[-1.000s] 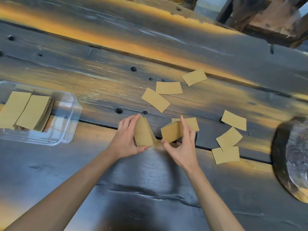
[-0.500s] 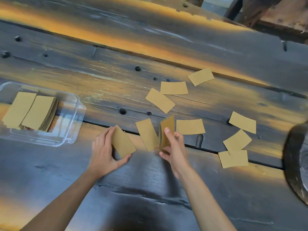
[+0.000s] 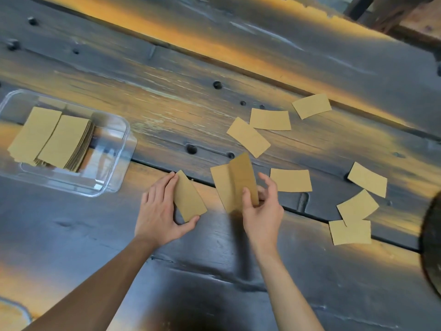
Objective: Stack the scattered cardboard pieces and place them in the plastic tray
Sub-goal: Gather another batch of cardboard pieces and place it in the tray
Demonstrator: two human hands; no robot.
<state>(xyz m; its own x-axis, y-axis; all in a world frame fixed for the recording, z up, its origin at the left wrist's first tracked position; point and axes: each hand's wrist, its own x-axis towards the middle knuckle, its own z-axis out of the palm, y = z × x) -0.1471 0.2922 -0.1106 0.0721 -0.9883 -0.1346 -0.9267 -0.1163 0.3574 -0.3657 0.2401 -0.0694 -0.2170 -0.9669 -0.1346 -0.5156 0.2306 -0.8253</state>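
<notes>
Head view puts me in the middle of gathering: my left hand [image 3: 162,211] grips one cardboard piece [image 3: 189,197] between thumb and curled fingers, its lower edge near the tabletop, while my right hand [image 3: 260,206] pinches a thin upright bundle of pieces [image 3: 243,179] by its lower corner, thumb in front and fingers behind. Just left of that bundle and partly behind it, a flat piece [image 3: 220,185] lies on the table [image 3: 214,271]. I judge the step in hand to be collecting loose pieces into one stack, not yet carrying anything over. The next move, I think, calls for bringing the left hand's piece across to the bundle, squaring the edges, then sweeping up the flat one beside it. More pieces lie scattered: one just right of my right hand [image 3: 291,180], a pair further back [image 3: 248,137] and [image 3: 270,119] that touch or nearly touch, one beyond them [image 3: 311,106], and a group of three well off to the right [image 3: 367,179], [image 3: 358,206], [image 3: 350,232], the lower two overlapping. The plastic tray [image 3: 119,163] sits to the left, already holding two stacks of pieces [image 3: 52,139] side by side, with bare floor at its right end. Nothing blocks the way to it. A dark round object [image 3: 432,240] cuts in at the right edge; I cannot tell what it is. Thin card lying flat may be fiddly to lift from the seams between planks.
</notes>
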